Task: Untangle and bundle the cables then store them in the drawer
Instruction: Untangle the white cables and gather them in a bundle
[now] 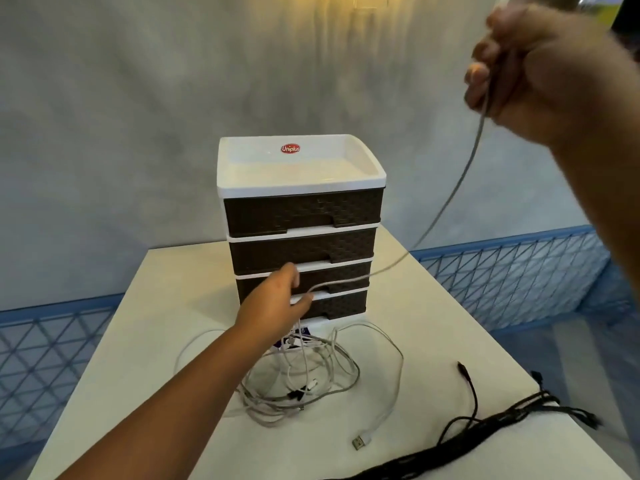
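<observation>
Cables: I count one grey cable [446, 206] pulled up out of the heap and stretched between my two hands; the rest sit on the surface [145, 341].
Grey cable run: it goes from my raised right hand down and across the front of the drawer unit [301, 216] to my left hand, hanging slack in a curve.
White tangle [304, 379]: it lies knotted in loops at the foot of the drawer unit, just in front of it, with a white USB plug [362, 442] trailing toward me.
Black cables [485, 431]: laid in a long strand near the right edge of the surface, well apart from the white heap; I cannot tell if they are tied.
Left hand [277, 299]: fingers curled, pinching the grey cable close to the lower drawers.
Right hand [526, 74]: lifted high, fist closed round the same cable.
Drawers: all four brown fronts look closed, and I see no cable inside any.
Progress: early, by my reading. One cable is being drawn free; untangling the rest, bundling and storing all seem left to do.
</observation>
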